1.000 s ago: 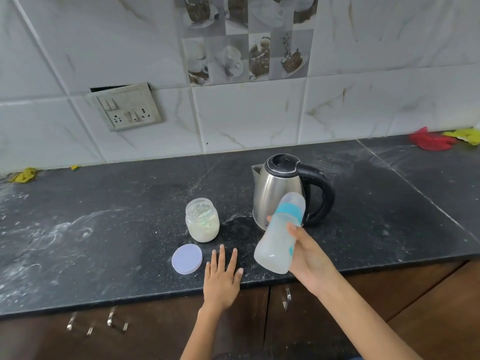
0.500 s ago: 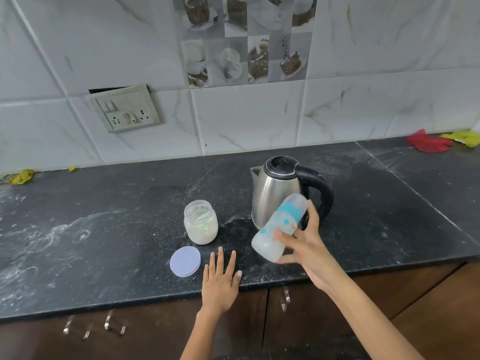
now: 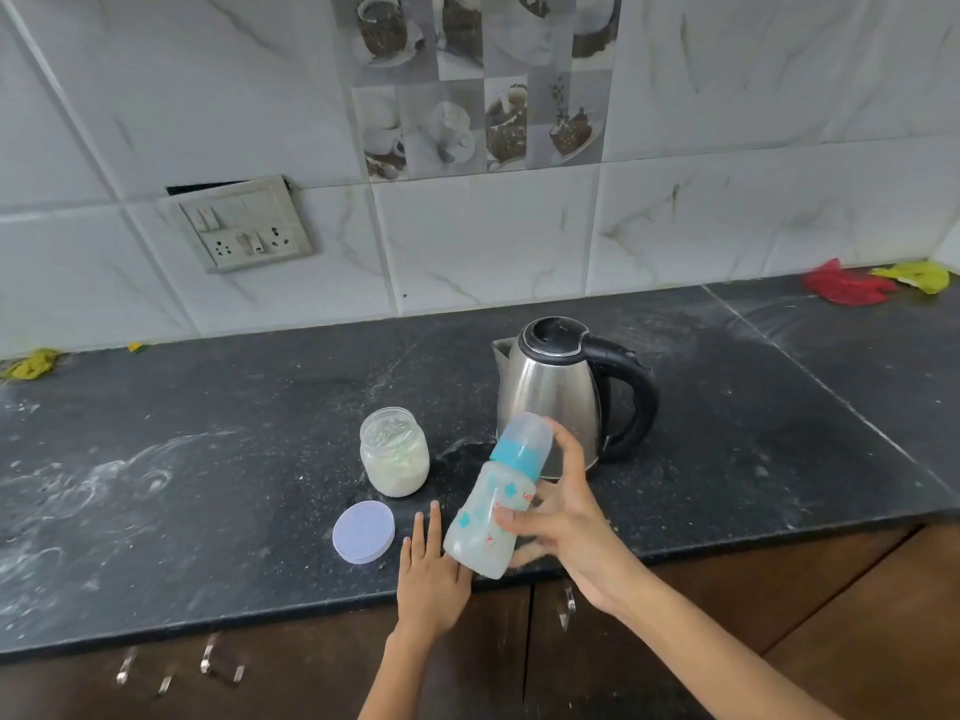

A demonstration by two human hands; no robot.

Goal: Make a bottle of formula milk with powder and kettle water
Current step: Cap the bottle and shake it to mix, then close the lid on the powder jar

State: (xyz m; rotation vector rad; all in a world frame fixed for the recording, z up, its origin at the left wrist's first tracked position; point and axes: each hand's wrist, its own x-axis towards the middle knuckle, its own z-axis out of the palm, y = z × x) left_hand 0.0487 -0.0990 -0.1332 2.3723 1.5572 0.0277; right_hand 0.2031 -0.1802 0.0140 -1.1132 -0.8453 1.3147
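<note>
Head view: right hand (image 3: 563, 522) grasps the capped bottle (image 3: 498, 498), tilted above the surface's front edge, before the kettle (image 3: 558, 394). Left hand (image 3: 428, 574) lies flat, released. Shake firmly; keep the cap seated, fingers around the body.

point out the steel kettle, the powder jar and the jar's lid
stainless steel kettle with black handle (image 3: 550, 392), head view, on its shiny body
clear glass jar of white powder (image 3: 396, 454), head view, on its side wall
round pale lilac lid (image 3: 363, 531), head view, on its flat top
</note>
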